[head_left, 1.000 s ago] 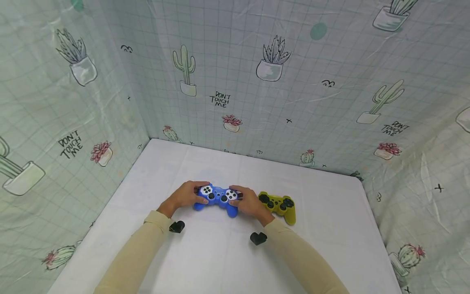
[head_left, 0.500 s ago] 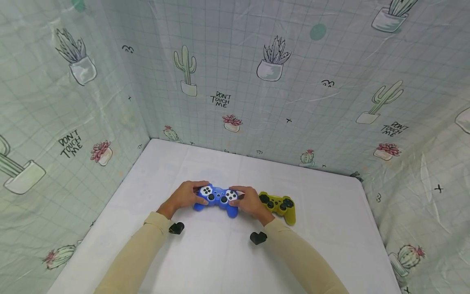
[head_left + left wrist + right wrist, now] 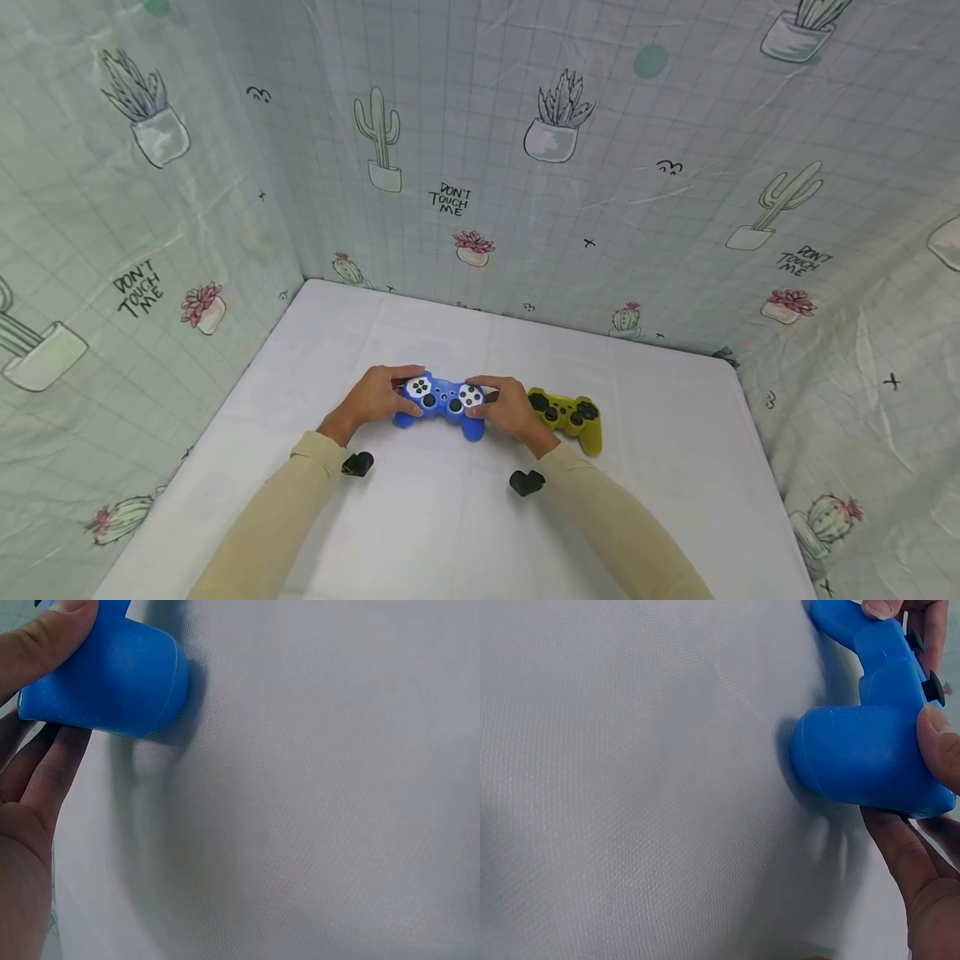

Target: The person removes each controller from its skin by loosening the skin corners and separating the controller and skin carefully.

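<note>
A blue game controller (image 3: 444,402) with white button faces and black thumbsticks is held at both ends, low over the white table. My left hand (image 3: 375,395) grips its left end, thumb on top and fingers behind and beneath. Its right end is gripped by my right hand (image 3: 512,408) in the same way. In the left wrist view the thumb presses the blue grip (image 3: 112,675) while fingers pass under it. The right wrist view has the other blue grip (image 3: 862,757) between thumb and fingers. Whether the controller touches the table I cannot tell.
A yellow-green game controller (image 3: 567,417) lies on the white table (image 3: 420,525) just right of my right hand, partly behind its wrist. Fabric walls (image 3: 480,150) printed with cacti stand at the back and both sides. Black devices (image 3: 527,482) show by both wrists.
Both hands keep their hold on the blue controller, with no clear movement. The whole view has shifted very slightly.
</note>
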A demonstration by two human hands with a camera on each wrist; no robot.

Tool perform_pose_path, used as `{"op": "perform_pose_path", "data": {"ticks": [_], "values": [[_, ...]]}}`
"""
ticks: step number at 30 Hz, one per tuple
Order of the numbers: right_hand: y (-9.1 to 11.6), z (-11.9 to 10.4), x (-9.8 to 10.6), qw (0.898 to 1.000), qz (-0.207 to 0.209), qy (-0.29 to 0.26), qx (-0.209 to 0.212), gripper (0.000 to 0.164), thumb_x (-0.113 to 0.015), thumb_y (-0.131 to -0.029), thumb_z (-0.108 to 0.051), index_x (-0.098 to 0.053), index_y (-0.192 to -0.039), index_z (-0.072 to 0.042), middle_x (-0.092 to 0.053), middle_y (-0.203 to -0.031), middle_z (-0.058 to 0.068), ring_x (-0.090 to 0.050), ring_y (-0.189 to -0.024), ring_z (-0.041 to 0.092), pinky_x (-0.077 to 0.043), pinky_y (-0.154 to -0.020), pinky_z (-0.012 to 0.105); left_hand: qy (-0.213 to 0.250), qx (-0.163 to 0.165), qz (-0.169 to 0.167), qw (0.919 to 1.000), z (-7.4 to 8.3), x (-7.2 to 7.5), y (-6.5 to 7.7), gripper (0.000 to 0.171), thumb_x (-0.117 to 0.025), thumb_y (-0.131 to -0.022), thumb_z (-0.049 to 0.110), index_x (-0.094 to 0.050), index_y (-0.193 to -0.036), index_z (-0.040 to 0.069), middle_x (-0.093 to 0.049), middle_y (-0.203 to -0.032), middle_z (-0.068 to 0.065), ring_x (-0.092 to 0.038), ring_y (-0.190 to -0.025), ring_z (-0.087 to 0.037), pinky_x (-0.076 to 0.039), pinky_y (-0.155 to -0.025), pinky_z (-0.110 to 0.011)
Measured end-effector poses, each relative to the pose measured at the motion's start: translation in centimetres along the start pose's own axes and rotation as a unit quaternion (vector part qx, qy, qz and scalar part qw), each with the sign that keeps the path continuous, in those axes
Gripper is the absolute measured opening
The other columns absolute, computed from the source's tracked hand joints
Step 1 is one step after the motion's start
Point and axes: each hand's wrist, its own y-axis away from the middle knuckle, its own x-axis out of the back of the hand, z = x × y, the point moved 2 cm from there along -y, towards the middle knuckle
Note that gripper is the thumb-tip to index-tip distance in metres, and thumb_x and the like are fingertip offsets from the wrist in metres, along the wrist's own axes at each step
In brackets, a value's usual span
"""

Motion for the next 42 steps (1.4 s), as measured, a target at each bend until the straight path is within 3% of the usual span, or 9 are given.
{"op": "perform_pose_path", "data": {"ticks": [24,42], "values": [[0.3,-1.0,0.4,1.0,0.02,-0.019,-0.004,0.056,-0.085,-0.086,-0.01,-0.07,-0.137,-0.024,-0.064,-0.147,0.006,-0.068,-0.121,0.032,-0.061,-0.095,0.042,-0.004,-0.041,0.012,0.9991,1.3,1.1,0.0,0.075,-0.093,-0.077,0.019,-0.063,-0.145,0.019,-0.059,-0.153,-0.004,-0.055,-0.143,-0.031,-0.046,-0.117,-0.05],[0.4,-1.4,0.4,0.998,0.038,-0.038,0.013,0.06,-0.084,-0.084,-0.003,-0.069,-0.139,-0.023,-0.06,-0.152,0.002,-0.067,-0.124,0.032,-0.06,-0.1,0.041,0.006,-0.06,0.041,0.9973,1.5,1.3,0.2,0.07,-0.094,-0.075,0.018,-0.068,-0.14,0.019,-0.061,-0.152,-0.001,-0.063,-0.13,-0.026,-0.054,-0.108,-0.046]]}}
